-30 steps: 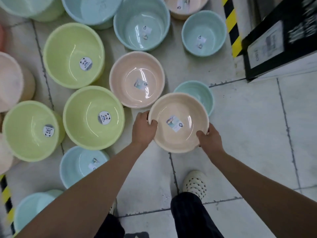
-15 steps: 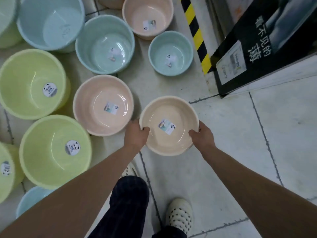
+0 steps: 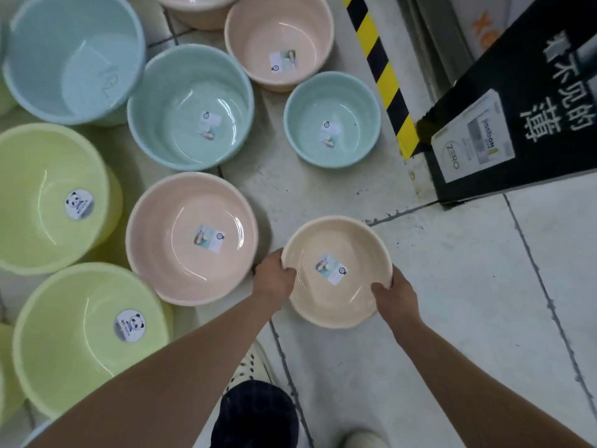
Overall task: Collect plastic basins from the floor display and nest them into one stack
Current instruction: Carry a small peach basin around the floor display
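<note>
A small cream basin (image 3: 336,247) with a label inside is held above the tiled floor, right of centre. My left hand (image 3: 274,278) grips its left rim and my right hand (image 3: 394,294) grips its lower right rim. Just left of it a larger pink basin (image 3: 181,253) rests on the floor. A small teal basin (image 3: 332,101) and another pink basin (image 3: 281,27) stand farther back. A big teal basin (image 3: 190,92) is behind the large pink one.
Two yellow-green basins (image 3: 42,227) (image 3: 74,350) and a pale blue tub (image 3: 64,43) fill the left side. A black carton (image 3: 523,124) and a yellow-black striped strip (image 3: 381,69) border the right. Bare tiles (image 3: 468,302) lie to the right; my shoe (image 3: 255,367) is below.
Still gripped by both hands, the cream basin has shifted right, away from the green basins, and the small teal basin it partly covered a second ago has dropped out of sight beneath it.
</note>
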Demonstrator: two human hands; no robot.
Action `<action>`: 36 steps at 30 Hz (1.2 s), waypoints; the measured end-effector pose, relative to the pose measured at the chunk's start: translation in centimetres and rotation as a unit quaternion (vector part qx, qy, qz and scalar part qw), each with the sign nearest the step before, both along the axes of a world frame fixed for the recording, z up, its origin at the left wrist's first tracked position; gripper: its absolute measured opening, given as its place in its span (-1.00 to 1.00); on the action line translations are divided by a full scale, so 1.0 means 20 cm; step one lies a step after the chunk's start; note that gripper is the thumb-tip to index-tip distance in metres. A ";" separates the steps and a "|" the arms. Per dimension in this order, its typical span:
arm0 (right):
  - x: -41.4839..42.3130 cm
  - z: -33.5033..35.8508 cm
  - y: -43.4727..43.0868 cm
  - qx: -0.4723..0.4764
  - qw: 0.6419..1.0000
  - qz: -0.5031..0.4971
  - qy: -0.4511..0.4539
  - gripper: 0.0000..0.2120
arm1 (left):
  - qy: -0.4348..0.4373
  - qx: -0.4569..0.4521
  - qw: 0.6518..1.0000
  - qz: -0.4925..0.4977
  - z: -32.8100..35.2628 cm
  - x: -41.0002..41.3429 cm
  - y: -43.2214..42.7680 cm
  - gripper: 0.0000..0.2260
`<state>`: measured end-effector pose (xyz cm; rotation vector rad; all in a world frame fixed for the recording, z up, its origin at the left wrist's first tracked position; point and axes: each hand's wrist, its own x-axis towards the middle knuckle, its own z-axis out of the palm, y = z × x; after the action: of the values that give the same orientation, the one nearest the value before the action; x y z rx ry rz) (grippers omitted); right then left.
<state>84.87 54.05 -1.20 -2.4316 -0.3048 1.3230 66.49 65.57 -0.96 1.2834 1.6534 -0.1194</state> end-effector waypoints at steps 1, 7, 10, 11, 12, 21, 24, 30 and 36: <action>0.00 0.03 0.01 -0.006 1.000 -0.006 -0.008 -0.54 | -0.009 -0.006 1.000 -0.008 0.02 0.00 0.03 -0.71; 0.05 0.44 0.17 -0.004 1.000 0.002 -0.008 -0.60 | -0.077 0.023 0.997 -0.019 0.35 0.02 0.27 -0.78; 0.09 0.67 0.36 0.005 1.000 0.015 -0.008 -0.55 | -0.096 0.042 0.994 -0.005 0.53 0.06 0.45 -0.72; 0.11 0.73 0.44 0.009 1.000 0.014 -0.011 -0.53 | -0.104 0.049 0.993 0.000 0.59 0.08 0.51 -0.72; 0.13 0.79 0.52 0.014 1.000 0.015 -0.016 -0.53 | -0.110 0.056 0.992 0.002 0.65 0.10 0.58 -0.74; 0.35 0.79 1.12 0.066 0.996 0.030 -0.053 -0.74 | -0.160 0.045 0.985 0.055 0.74 0.27 1.05 -0.83; 0.41 0.62 1.26 0.072 0.994 0.053 -0.058 -0.72 | -0.135 0.058 0.986 0.078 0.56 0.33 1.14 -0.66; 0.53 0.24 1.37 0.079 0.994 0.057 -0.052 -0.70 | -0.118 0.082 0.984 0.108 0.18 0.45 1.22 -0.75; 0.61 0.01 1.33 0.077 0.985 0.120 -0.095 -0.73 | -0.074 0.134 0.986 0.067 -0.12 0.48 1.15 -0.66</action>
<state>97.04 80.62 -0.90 -2.4511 -0.7416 1.1104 76.18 88.54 -3.30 1.3395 1.6600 0.2843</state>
